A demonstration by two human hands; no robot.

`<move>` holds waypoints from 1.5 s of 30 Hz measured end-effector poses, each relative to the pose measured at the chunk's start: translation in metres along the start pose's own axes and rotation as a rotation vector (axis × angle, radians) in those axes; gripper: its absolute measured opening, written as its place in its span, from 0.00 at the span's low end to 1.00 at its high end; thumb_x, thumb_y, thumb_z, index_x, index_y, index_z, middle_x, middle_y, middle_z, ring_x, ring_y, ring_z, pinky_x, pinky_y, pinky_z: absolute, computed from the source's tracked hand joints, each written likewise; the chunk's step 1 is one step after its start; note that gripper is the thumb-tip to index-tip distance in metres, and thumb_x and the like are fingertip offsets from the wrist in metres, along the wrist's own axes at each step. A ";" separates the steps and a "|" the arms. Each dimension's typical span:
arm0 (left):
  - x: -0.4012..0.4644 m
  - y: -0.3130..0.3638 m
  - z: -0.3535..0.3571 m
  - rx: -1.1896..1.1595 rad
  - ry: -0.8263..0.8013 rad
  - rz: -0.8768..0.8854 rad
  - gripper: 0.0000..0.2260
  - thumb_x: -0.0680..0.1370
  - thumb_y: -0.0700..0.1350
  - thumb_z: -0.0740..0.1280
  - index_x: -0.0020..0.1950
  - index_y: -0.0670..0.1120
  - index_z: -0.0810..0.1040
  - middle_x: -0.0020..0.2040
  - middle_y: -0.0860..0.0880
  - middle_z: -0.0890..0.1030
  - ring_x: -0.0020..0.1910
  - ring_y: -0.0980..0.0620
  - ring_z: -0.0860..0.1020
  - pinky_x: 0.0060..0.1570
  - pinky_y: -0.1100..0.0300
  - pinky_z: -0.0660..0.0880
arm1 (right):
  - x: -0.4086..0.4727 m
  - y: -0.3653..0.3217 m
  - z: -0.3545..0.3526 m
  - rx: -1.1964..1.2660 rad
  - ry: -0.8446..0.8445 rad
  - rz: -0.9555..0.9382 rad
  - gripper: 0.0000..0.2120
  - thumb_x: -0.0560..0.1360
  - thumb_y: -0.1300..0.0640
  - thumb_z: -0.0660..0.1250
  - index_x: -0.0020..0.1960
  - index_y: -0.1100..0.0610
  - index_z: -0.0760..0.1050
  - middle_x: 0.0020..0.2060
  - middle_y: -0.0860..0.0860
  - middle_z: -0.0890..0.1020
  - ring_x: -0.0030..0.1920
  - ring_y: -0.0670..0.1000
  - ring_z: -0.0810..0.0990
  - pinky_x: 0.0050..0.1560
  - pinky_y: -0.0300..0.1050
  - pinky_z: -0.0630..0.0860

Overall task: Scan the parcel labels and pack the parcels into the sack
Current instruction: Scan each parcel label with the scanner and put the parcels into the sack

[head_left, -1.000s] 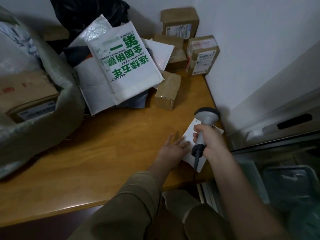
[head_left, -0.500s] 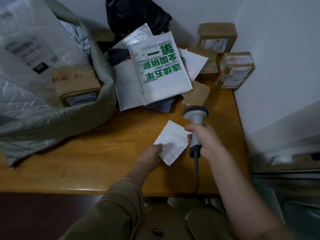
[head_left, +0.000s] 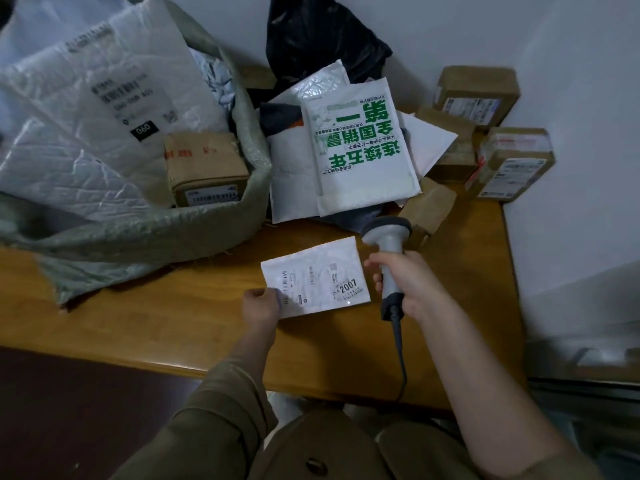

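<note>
A small white flat parcel (head_left: 317,277) hangs just above the wooden table (head_left: 138,317), label side up with barcodes and the number 2007. My left hand (head_left: 259,304) pinches its near left corner. My right hand (head_left: 408,285) grips the handle of a grey barcode scanner (head_left: 388,242), whose head sits just right of the parcel's far corner. The grey-green woven sack (head_left: 221,216) lies open at the left, with a cardboard box (head_left: 204,171) and white bags (head_left: 86,133) inside.
A white mailer with green print (head_left: 360,147) tops a pile of soft parcels at the back centre. Several brown boxes (head_left: 478,95) stand against the wall at the back right. A black bag (head_left: 322,39) leans behind. The scanner cable (head_left: 400,362) drops over the table's front edge.
My left hand picked the white parcel up from the table's right edge, carried it left and turned its label side up. The scanner hand followed beside it.
</note>
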State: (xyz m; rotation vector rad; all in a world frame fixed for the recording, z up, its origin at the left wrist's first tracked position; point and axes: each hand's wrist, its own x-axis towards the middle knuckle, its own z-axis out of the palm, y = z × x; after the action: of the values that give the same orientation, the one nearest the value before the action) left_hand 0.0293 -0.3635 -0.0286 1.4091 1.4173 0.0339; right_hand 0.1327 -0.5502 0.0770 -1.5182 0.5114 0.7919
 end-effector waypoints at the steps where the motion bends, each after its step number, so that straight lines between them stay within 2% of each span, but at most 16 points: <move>1: 0.004 -0.003 -0.003 0.113 0.051 0.028 0.16 0.80 0.44 0.64 0.66 0.41 0.69 0.60 0.43 0.74 0.55 0.41 0.76 0.49 0.51 0.74 | 0.002 0.002 0.001 -0.010 0.007 0.004 0.13 0.75 0.65 0.69 0.59 0.65 0.75 0.43 0.58 0.79 0.32 0.48 0.75 0.29 0.38 0.73; 4: 0.010 -0.017 -0.006 0.519 0.156 0.327 0.20 0.80 0.46 0.63 0.72 0.45 0.67 0.69 0.42 0.68 0.66 0.39 0.69 0.63 0.45 0.70 | 0.008 0.008 0.005 -0.042 0.028 0.017 0.17 0.72 0.65 0.70 0.60 0.64 0.75 0.46 0.58 0.80 0.33 0.48 0.76 0.26 0.38 0.73; 6: 0.007 -0.023 -0.004 0.683 0.066 0.568 0.20 0.81 0.45 0.60 0.74 0.49 0.66 0.73 0.46 0.66 0.70 0.43 0.65 0.66 0.44 0.67 | 0.010 0.010 0.007 -0.067 0.029 0.032 0.17 0.72 0.65 0.70 0.61 0.64 0.75 0.45 0.57 0.80 0.33 0.48 0.76 0.25 0.38 0.72; 8: 0.005 -0.029 0.003 0.840 -0.108 0.703 0.21 0.83 0.46 0.56 0.77 0.53 0.60 0.78 0.50 0.59 0.76 0.46 0.58 0.72 0.44 0.59 | 0.010 0.011 0.008 -0.084 0.023 0.032 0.16 0.72 0.65 0.70 0.60 0.64 0.75 0.42 0.56 0.80 0.32 0.48 0.76 0.25 0.38 0.72; 10: 0.004 -0.036 0.009 0.971 -0.258 0.713 0.22 0.85 0.48 0.53 0.79 0.54 0.55 0.80 0.52 0.49 0.79 0.48 0.48 0.76 0.45 0.48 | 0.009 0.012 0.008 -0.104 0.002 0.014 0.15 0.74 0.63 0.69 0.60 0.63 0.75 0.42 0.55 0.81 0.33 0.47 0.75 0.28 0.39 0.73; 12: 0.007 -0.039 0.014 1.036 -0.318 0.666 0.23 0.85 0.46 0.53 0.80 0.54 0.52 0.80 0.52 0.45 0.79 0.47 0.43 0.76 0.45 0.44 | 0.008 0.013 0.006 -0.126 -0.031 -0.005 0.13 0.77 0.60 0.68 0.60 0.61 0.74 0.44 0.55 0.82 0.33 0.47 0.75 0.31 0.39 0.74; 18: 0.014 -0.026 0.018 1.221 -0.327 0.673 0.30 0.81 0.35 0.58 0.80 0.51 0.51 0.81 0.50 0.45 0.79 0.44 0.44 0.76 0.47 0.49 | 0.010 0.017 -0.003 -0.210 -0.055 -0.035 0.16 0.78 0.52 0.68 0.63 0.57 0.72 0.46 0.55 0.85 0.31 0.47 0.75 0.30 0.40 0.73; 22: 0.014 -0.018 0.010 1.298 -0.342 0.725 0.37 0.78 0.29 0.59 0.80 0.54 0.51 0.80 0.52 0.44 0.79 0.47 0.43 0.76 0.46 0.45 | 0.006 0.016 -0.007 -0.253 -0.089 -0.051 0.14 0.79 0.52 0.67 0.61 0.57 0.73 0.46 0.56 0.85 0.31 0.47 0.75 0.30 0.40 0.72; 25: 0.019 -0.006 0.000 1.409 -0.307 0.838 0.34 0.79 0.29 0.55 0.79 0.57 0.54 0.80 0.54 0.44 0.79 0.49 0.42 0.76 0.43 0.42 | 0.001 0.013 -0.007 -0.259 -0.098 -0.067 0.12 0.79 0.52 0.67 0.59 0.57 0.74 0.45 0.55 0.85 0.31 0.48 0.75 0.30 0.40 0.72; 27: 0.022 0.003 -0.001 1.500 -0.226 0.929 0.32 0.80 0.33 0.56 0.79 0.57 0.53 0.80 0.51 0.40 0.78 0.46 0.39 0.75 0.42 0.41 | 0.000 0.013 -0.008 -0.244 -0.100 -0.077 0.10 0.79 0.53 0.67 0.58 0.57 0.74 0.43 0.55 0.85 0.30 0.47 0.74 0.29 0.40 0.72; 29: 0.019 0.010 0.003 1.492 -0.113 0.931 0.30 0.81 0.38 0.57 0.79 0.55 0.51 0.80 0.47 0.37 0.78 0.40 0.38 0.74 0.41 0.40 | -0.002 0.014 -0.010 -0.241 -0.097 -0.084 0.10 0.79 0.53 0.67 0.57 0.57 0.74 0.43 0.54 0.84 0.31 0.47 0.74 0.30 0.39 0.72; 32: 0.002 0.003 0.018 1.313 -0.138 0.804 0.28 0.82 0.45 0.57 0.79 0.53 0.50 0.80 0.44 0.41 0.77 0.36 0.42 0.75 0.40 0.44 | -0.005 0.016 -0.010 -0.256 -0.099 -0.087 0.09 0.79 0.53 0.67 0.56 0.56 0.74 0.43 0.54 0.84 0.32 0.47 0.75 0.31 0.39 0.73; 35: -0.011 -0.019 0.033 1.127 -0.390 0.685 0.24 0.82 0.55 0.57 0.77 0.54 0.56 0.80 0.47 0.44 0.77 0.36 0.40 0.74 0.40 0.50 | -0.008 0.017 -0.011 -0.266 -0.110 -0.097 0.05 0.79 0.54 0.67 0.53 0.54 0.74 0.42 0.54 0.84 0.31 0.47 0.75 0.31 0.40 0.72; 39: -0.001 -0.017 0.031 1.040 -0.518 0.705 0.22 0.81 0.54 0.62 0.73 0.49 0.69 0.80 0.49 0.52 0.78 0.41 0.43 0.74 0.45 0.53 | -0.008 0.017 -0.014 -0.288 -0.132 -0.131 0.08 0.79 0.50 0.67 0.54 0.54 0.75 0.45 0.54 0.85 0.31 0.48 0.75 0.31 0.41 0.73; 42: 0.005 -0.005 0.025 1.086 -0.507 0.758 0.15 0.81 0.51 0.63 0.64 0.47 0.79 0.78 0.50 0.60 0.78 0.46 0.53 0.74 0.45 0.56 | -0.010 0.017 -0.014 -0.304 -0.164 -0.163 0.11 0.79 0.48 0.66 0.55 0.55 0.75 0.46 0.54 0.85 0.30 0.47 0.75 0.32 0.41 0.74; 45: 0.000 -0.001 0.031 1.139 -0.343 0.846 0.14 0.80 0.50 0.64 0.61 0.44 0.78 0.70 0.46 0.69 0.65 0.46 0.70 0.65 0.52 0.69 | -0.010 0.015 -0.011 -0.347 -0.181 -0.186 0.13 0.80 0.46 0.65 0.56 0.55 0.75 0.46 0.53 0.84 0.30 0.46 0.76 0.32 0.40 0.74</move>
State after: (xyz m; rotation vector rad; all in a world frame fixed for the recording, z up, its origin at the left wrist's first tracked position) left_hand 0.0486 -0.3833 -0.0418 2.6980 0.3901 -0.5187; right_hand 0.1167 -0.5642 0.0742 -1.7606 0.0966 0.8930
